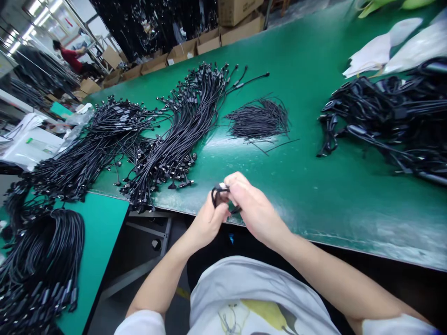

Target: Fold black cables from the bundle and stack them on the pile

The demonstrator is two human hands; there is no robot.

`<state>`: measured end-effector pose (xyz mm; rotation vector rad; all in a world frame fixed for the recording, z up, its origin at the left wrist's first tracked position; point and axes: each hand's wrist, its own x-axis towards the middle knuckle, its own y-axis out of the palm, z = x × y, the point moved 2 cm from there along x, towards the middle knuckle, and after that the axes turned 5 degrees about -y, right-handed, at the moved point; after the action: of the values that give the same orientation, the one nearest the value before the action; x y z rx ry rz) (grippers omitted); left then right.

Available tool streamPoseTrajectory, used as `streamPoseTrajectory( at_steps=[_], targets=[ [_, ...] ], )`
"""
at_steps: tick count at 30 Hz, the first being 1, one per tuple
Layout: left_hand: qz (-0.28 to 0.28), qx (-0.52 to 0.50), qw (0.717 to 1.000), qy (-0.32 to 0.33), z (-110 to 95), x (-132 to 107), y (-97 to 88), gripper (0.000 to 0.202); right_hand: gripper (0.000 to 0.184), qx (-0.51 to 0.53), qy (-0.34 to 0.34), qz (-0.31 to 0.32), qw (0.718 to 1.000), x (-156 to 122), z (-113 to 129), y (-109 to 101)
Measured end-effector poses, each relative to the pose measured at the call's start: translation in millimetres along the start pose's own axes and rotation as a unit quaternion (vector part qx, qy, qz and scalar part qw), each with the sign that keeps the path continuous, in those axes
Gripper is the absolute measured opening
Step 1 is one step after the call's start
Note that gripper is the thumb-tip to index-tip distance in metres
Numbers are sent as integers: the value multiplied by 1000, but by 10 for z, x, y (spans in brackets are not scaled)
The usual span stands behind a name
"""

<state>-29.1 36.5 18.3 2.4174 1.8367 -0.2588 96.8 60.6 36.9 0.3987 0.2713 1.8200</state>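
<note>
My left hand (208, 219) and my right hand (252, 204) meet at the near edge of the green table (314, 186). Both are closed on one short black cable (219, 191), coiled into a small loop between the fingers. The right hand's fingers curl over the top of the coil, and the left pinches it from below. Just left of the hands lies a long bundle of black cables (174, 139) with plugs at their near ends. A small heap of thin black ties (260, 120) lies beyond the hands.
A second cable bundle (91, 149) lies further left. A tangled cable heap (391, 121) fills the right side, with white bags (380, 51) behind it. More cables (38, 265) cover a lower green table at left. Cardboard boxes (209, 39) line the far edge. A person in red (71, 58) works far off.
</note>
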Motion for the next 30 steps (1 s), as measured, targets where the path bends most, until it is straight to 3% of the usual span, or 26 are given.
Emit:
streamPoseTrajectory(
  at_steps=[3,6,9,11,15,20,24,28,30],
  targets=[
    [72,81,994,-14,-17,-7,-3,26,35,-90,-83,14,992,-51,-33,13],
    [121,117,986,-4,15,-20,-2,23,29,-46,-24,0,999,-40,-110,-22],
    [109,112,988,17,114,-26,-10,30,29,31,56,-15,998,-9,-145,-33],
    [122,71,990,1,195,-36,9,36,32,74,66,-9,995,9,-114,-14],
    [178,-78,980,-48,241,-77,126,39,22,110,71,28,991,63,-1,19],
    [151,-263,944,-127,127,-125,248,46,30,131,73,53,987,183,39,-41],
    [159,-294,924,-185,102,-135,271,44,39,114,49,64,990,212,25,-75],
    [233,-300,897,-228,127,-119,285,44,40,121,45,107,986,178,13,-76],
    [246,-274,905,-211,134,-105,283,40,39,113,43,122,985,164,19,-98]
  ],
)
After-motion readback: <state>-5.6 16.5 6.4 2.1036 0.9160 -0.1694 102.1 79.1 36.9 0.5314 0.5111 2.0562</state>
